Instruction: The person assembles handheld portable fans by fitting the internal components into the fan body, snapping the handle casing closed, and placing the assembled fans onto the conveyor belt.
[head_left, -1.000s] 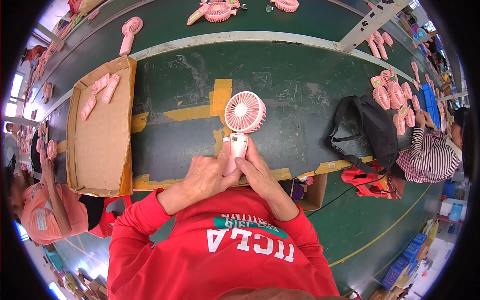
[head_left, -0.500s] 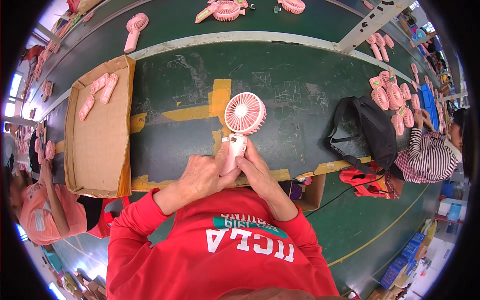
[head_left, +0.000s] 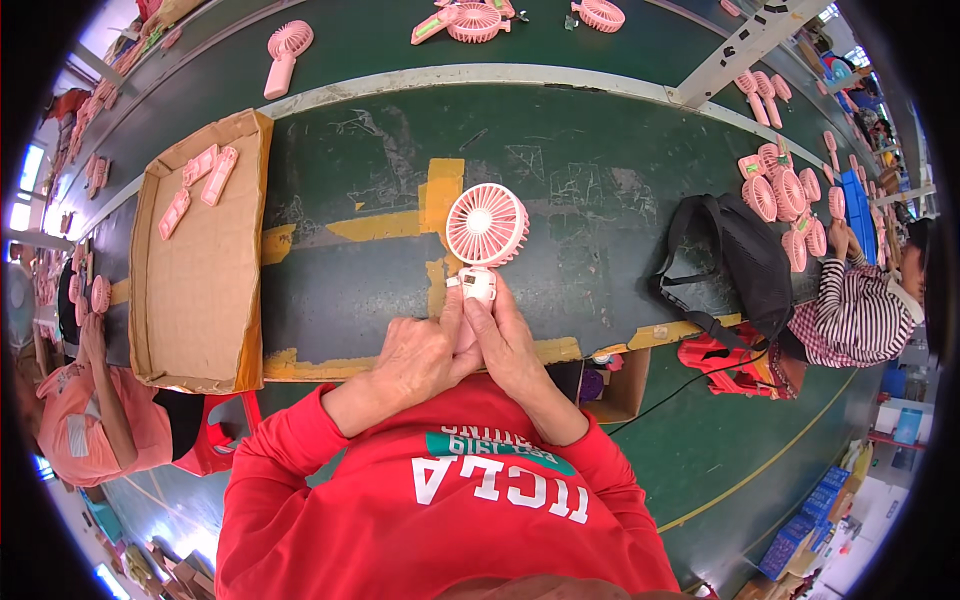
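Note:
A pink handheld fan (head_left: 487,226) is held between my two hands, its round grille pointing away from me over the near part of the workbench (head_left: 350,310). My left hand (head_left: 415,355) wraps the left side of the handle. From the other side my right hand (head_left: 515,345) closes on it, the thumb pressing its front face. Both thumbs lie close together and cover most of the handle. Only its upper end shows, with a small dark window. A small pale piece stands by my left fingertips; whether it belongs to the fan I cannot tell.
To the left lies a shallow cardboard tray (head_left: 195,310) with several pink handle shells (head_left: 219,177). A black bag (head_left: 735,260) rests at the bench's right, near piled pink fans (head_left: 789,194). Beyond a pale rail (head_left: 480,74), more fans lie on a green belt. Co-workers sit at both sides.
My right thumb has moved up the handle, and my hands now cover more of it. The fans beyond the rail have shifted to the right.

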